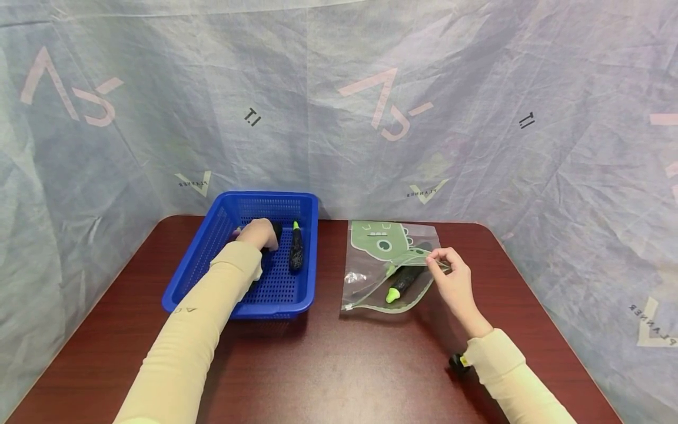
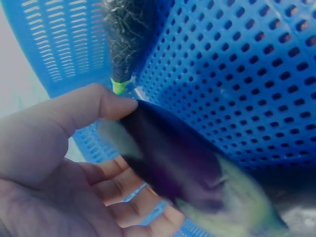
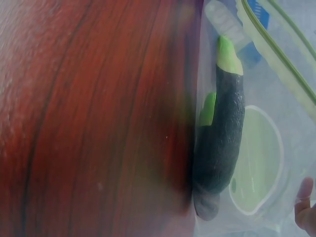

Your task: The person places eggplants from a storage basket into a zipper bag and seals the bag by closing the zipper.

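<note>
Inside the blue basket (image 1: 313,253), my left hand (image 1: 258,234) holds a dark purple eggplant (image 2: 173,153) with pale green patches, thumb on top and fingers beneath. Beside it in the basket lies a long black eggplant-like piece (image 1: 296,252) with a lime-green end. My right hand (image 1: 454,281) pinches the lifted edge of a clear zip bag (image 1: 360,282) with a green cartoon print. In the bag lies another long black piece (image 3: 227,128) with a lime-green end. The right wrist view shows a second green end (image 3: 208,108) behind it.
Both basket and bag stand on a dark red-brown table (image 1: 344,365). A grey printed cloth (image 1: 265,76) hangs behind and along the sides. Near the right sleeve, a small black object with a yellow mark (image 1: 458,362) shows.
</note>
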`<state>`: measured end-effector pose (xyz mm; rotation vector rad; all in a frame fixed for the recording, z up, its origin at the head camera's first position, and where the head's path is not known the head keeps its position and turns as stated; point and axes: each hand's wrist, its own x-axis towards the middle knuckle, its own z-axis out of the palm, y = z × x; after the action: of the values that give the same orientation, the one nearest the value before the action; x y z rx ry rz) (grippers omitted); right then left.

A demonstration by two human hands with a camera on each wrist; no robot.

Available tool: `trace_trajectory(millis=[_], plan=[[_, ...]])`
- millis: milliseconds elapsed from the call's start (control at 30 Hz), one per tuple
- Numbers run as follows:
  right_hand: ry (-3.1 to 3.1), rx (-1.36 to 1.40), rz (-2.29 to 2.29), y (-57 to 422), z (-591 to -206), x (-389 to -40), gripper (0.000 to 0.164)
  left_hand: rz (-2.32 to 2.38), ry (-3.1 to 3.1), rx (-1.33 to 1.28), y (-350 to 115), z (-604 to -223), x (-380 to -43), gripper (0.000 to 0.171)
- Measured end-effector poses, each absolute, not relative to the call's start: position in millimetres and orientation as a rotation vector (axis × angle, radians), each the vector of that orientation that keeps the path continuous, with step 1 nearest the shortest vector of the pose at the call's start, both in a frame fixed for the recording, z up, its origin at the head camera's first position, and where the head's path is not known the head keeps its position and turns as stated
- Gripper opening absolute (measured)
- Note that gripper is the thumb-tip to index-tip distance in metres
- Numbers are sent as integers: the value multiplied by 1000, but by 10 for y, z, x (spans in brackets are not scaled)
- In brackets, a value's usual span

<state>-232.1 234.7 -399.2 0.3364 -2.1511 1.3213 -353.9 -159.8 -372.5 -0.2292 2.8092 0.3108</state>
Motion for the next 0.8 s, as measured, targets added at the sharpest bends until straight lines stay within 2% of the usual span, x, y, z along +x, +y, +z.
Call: trace_trajectory(millis=[167, 267, 467, 800], plan=[[-2154, 343, 1309, 2346, -3992, -2319, 8, 368, 2820, -251, -1615, -3657, -3497, 49], [-2155, 344, 1301, 2368, -4031, -2351, 9, 410, 2825, -265, -1627, -3612, -3487, 56], [-2139, 335, 1315, 2480, -4243, -2523, 11, 443, 2843, -271, -1595, -3518, -3470, 56], [-2134, 321, 1326, 2474, -4249, -2530, 7, 409, 2897, -223, -1535, -3407, -3422, 59]])
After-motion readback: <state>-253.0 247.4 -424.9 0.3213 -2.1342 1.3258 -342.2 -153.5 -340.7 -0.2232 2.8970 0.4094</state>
